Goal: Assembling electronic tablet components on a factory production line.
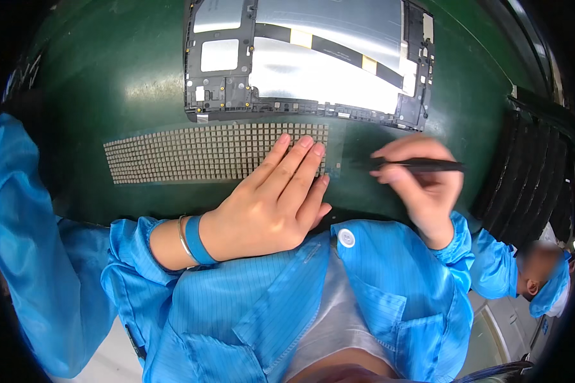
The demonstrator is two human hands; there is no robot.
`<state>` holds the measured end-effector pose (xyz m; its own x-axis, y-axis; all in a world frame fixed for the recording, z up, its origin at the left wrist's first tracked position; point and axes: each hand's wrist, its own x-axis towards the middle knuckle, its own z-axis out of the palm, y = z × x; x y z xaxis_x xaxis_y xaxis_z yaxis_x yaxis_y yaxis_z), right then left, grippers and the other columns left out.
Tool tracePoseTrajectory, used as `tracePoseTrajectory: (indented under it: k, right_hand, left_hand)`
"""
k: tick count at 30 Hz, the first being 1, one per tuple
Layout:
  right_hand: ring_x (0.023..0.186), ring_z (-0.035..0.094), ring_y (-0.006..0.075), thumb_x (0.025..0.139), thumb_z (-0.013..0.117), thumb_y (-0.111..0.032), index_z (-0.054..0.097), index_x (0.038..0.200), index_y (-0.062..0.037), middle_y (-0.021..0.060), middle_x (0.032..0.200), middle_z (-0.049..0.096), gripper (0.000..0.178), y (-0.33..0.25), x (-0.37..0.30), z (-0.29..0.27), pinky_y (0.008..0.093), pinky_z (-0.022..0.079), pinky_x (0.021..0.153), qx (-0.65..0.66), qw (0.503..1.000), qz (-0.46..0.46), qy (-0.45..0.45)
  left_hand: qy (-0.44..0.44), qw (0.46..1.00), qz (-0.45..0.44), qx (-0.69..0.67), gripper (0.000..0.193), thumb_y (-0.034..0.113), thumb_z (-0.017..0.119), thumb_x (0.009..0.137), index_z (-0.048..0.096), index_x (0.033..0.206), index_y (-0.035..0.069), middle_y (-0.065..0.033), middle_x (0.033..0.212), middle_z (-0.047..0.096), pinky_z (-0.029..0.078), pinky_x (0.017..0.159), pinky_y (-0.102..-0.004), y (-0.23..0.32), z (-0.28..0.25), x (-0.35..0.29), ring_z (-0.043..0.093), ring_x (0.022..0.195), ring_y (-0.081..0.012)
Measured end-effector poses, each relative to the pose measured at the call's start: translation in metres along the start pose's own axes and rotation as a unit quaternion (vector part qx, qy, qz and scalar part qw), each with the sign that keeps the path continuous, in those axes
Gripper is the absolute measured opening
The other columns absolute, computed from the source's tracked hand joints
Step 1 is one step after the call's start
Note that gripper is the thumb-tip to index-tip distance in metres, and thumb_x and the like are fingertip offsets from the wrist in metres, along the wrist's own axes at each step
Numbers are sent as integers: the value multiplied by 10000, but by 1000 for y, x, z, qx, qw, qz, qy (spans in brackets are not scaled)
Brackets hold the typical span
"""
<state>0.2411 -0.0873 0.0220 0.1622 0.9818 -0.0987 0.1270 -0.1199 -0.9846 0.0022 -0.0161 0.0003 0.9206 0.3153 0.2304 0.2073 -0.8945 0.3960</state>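
My left hand (265, 207) lies with outstretched fingers on a sheet of small square pads (191, 153), pressing near its right end. The pads, greyish-brown, sit in tight rows on a clear backing. One loose-standing pad (338, 165) is on the bare strip of backing, just right of the fingers. In my right hand (425, 185) is a slim black tool that looks like tweezers (434, 165), pinched between thumb and fingers. Its tip points left toward the sheet, apart from the pads. Above the sheet lies a device panel (326, 76) with a black frame and shiny metal back.
A green work surface (134, 89) carries everything. Stacked black trays or strips (524, 172) stand at the right edge. Beyond them, a co-worker (498, 268) in blue is at the lower right. Another blue sleeve (38, 255) shows at the far left.
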Motion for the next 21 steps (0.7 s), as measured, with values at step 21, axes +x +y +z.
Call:
tracePoseTrajectory:
  k: [21]
  right_hand:
    - [729,656,110,808,778,-21,694,914,7,62,861,698,138,4,0,21,231,521,632,-42,993,97,-45]
  left_hand:
    - [-20,1000,8,-6,384,298,715,824,705,1044,-17,-337,1261,561,437,1043,-573,0,-7,1,543,1225,-467]
